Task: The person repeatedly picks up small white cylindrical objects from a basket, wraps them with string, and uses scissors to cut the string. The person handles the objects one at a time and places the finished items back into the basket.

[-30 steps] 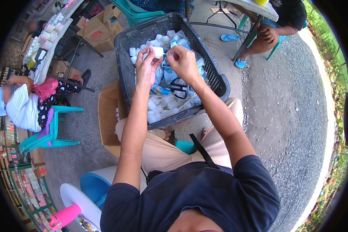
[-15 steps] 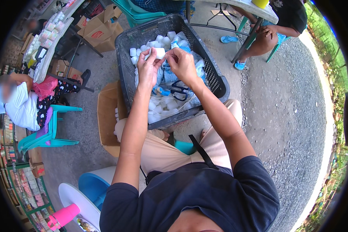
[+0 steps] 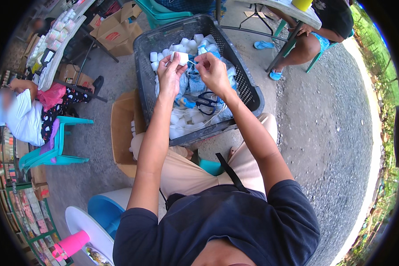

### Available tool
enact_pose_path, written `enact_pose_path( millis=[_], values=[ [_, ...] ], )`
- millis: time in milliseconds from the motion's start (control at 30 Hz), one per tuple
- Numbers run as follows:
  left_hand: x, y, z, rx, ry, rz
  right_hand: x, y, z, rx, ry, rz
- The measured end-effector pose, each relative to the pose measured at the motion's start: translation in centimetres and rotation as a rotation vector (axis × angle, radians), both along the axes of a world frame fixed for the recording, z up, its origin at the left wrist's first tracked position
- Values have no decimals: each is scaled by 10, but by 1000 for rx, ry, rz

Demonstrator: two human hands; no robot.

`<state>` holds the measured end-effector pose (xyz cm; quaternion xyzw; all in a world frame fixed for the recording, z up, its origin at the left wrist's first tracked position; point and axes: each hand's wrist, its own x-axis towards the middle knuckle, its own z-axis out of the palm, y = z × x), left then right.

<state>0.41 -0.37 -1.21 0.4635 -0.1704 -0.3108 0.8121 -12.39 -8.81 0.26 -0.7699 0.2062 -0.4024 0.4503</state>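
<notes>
My left hand (image 3: pixel 169 76) pinches a short white cylinder (image 3: pixel 180 58) between thumb and fingers, holding it over a black plastic crate (image 3: pixel 249 83). From the cylinder's right end a thin white string (image 3: pixel 191 62) runs to my right hand (image 3: pixel 213 74), whose thumb and fingertips are closed on it. Below both hands, the crate holds many similar white cylinders (image 3: pixel 189 44) and crumpled blue-and-white wrapping (image 3: pixel 196 85). Dark-handled scissors (image 3: pixel 206 103) lie on that wrapping, with loose white strings nearby.
An open cardboard box (image 3: pixel 123 133) stands left of the crate. A seated person (image 3: pixel 24 115) is at the left, another (image 3: pixel 312 40) at the upper right by a table (image 3: pixel 292 9). Behind my left elbow are a blue-lined tub (image 3: pixel 103 213) and a pink tumbler (image 3: pixel 73 244).
My right hand has shifted slightly right, away from the cylinder, and the string between the hands shows more clearly. The cylinder has moved a little up and left.
</notes>
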Motion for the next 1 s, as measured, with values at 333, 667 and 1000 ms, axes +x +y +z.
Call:
enact_pose_path(
  millis=[333,667,1000],
  values=[
    [-6,4,7,186,-399,-244,-10,-27,5,-37,13,83],
    [-22,9,17,402,-1053,-204,-9,-29,-3,-178,268,44],
    [-7,4,4,242,-979,-164,-4,-31,-7,433,-132,225]
  ],
)
